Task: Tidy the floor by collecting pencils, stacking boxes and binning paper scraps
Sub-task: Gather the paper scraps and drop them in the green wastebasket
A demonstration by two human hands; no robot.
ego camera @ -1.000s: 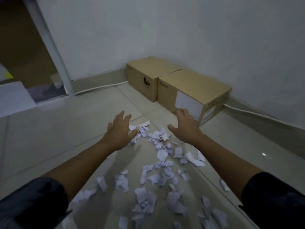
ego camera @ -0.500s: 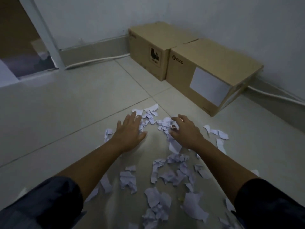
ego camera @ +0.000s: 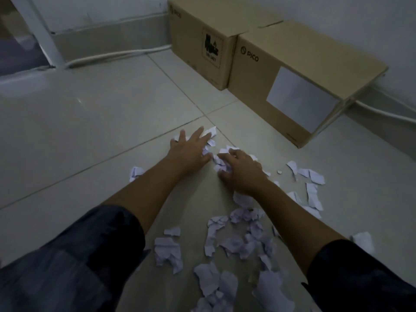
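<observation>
White paper scraps point(ego camera: 234, 242), 2 brown boxes point(ego camera: 290, 82), pale floor point(ego camera: 101, 122).

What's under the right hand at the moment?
The right hand is curled over white paper scraps on the floor tile; some poke out past its fingers. How many lie beneath the palm is hidden.

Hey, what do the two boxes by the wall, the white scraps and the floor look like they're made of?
Two boxes: brown cardboard, matte, going by folded flaps and printed marks. White scraps: thin paper, with torn, crumpled edges. Floor: probably glazed ceramic tile, since it's pale and glossy, with grout lines and a light glint.
</observation>
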